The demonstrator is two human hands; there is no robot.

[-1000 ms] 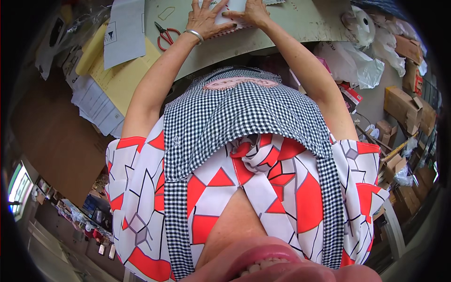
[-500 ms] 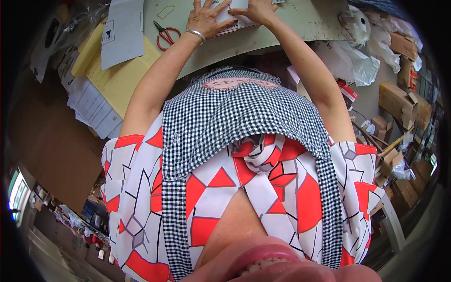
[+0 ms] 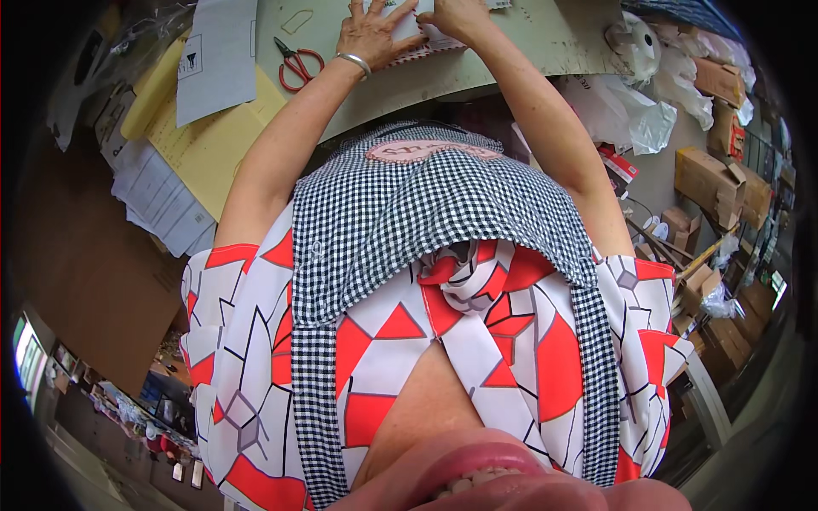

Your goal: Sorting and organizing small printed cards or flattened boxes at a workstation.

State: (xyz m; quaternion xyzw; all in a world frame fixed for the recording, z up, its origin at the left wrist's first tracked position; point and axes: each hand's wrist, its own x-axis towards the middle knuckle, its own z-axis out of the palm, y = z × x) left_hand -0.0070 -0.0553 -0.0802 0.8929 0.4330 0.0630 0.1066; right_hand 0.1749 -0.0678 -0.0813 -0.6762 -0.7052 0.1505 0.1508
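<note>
Seen from a head-worn camera, top of frame: grey-green worktop (image 3: 545, 43) crowded with paper goods. At the far left edge, a yellow roll (image 3: 152, 89) beside stacked white printed sheets (image 3: 158, 192) and a large yellow sheet (image 3: 209, 140). Over these, a grey paper sheet (image 3: 215, 55) lying flat. Just right of it, red-handled scissors (image 3: 296, 61) resting closed on the worktop, near but apart from the left hand. Left hand (image 3: 368, 36), silver bangle (image 3: 354, 61) at the wrist, spread flat, fingers pressing down on a white envelope with a red-striped border (image 3: 426, 41) at the worktop's front edge. Right hand (image 3: 453, 14), touching the same envelope at its upper part, fingers curled over it; whether gripping or merely pressing, impossible to tell at the frame's rim. Towards the worktop's right corner, a roll of clear tape (image 3: 635, 38). Beyond the right edge, crumpled clear plastic bags (image 3: 635, 111) and brown cardboard boxes (image 3: 707, 179) piled below.
</note>
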